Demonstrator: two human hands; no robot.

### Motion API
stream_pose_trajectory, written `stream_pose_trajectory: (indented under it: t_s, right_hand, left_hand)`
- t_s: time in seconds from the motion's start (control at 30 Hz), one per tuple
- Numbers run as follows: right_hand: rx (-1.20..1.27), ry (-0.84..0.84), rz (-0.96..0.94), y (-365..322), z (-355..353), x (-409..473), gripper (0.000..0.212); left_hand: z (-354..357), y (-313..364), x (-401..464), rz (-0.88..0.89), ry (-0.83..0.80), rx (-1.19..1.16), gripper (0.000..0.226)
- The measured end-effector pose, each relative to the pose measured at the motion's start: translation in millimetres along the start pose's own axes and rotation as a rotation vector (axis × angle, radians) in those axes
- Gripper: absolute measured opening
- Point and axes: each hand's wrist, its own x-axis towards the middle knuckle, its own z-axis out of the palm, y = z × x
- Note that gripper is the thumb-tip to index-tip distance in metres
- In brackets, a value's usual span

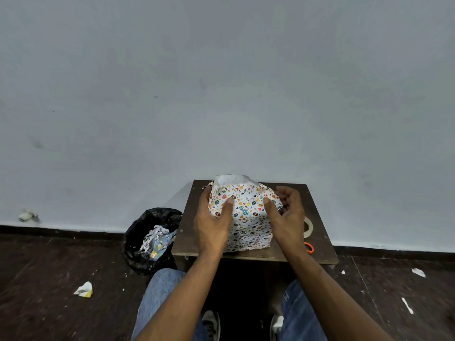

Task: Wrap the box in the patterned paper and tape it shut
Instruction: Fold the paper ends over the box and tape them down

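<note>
- Paper-covered box, lower centre of frame on the desk: likely light; thin wrap creases, tears easily
- left hand and right hand grip its sides, thumbs pressing; best held at the stiff edges

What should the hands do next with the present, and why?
Probably fold down the loose paper top, since it stands open at the far end, white inside showing. The left hand and right hand already hold the wrapped box; the tape roll waits nearby.

One wrapped box, one tape roll — two hands.
</note>
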Motion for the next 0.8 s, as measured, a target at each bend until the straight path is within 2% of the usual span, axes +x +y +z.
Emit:
stream_pose_trajectory:
  t_s: [0.13, 0.27, 0.4, 0.5, 0.63, 0.7, 0.8]
  right_hand:
    - [0.046, -0.065, 0.037, 2.1, -2.9, 2.5, 0.037]
    - [0.069, -0.156, 0.091, 6.8, -10.7, 8.0, 0.038]
    - [0.113, -0.260, 0.169, -2.7, -18.7, 21.5, 0.045]
    - [0.176, -0.315, 0.241, -6.0, -17.7, 28.7, 0.036]
    - [0.294, -0.239, 0.345, -8.7, -6.5, 21.5, 0.024]
    - [0.332, -0.182, 0.339, -9.0, -2.4, 15.1, 0.025]
    - [0.337, -0.143, 0.315, -5.2, 1.7, 11.9, 0.025]
  left_hand:
    - [8.4, 13.4, -3.5, 0.062, 0.068, 0.253, 0.100]
    - [14.0, 21.5, -1.4, 0.056, 0.100, 0.470, 0.111]
    - [17.6, 22.8, 1.0, 0.057, 0.140, 0.534, 0.112]
    - [21.5, 20.9, 1.4, 0.056, 0.169, 0.509, 0.109]
    - [23.9, 9.3, -2.1, 0.108, 0.206, 0.320, 0.090]
    - [19.7, 2.8, -8.1, 0.161, 0.183, 0.211, 0.078]
    - [7.7, -12.0, -16.9, 0.249, 0.125, 0.172, 0.072]
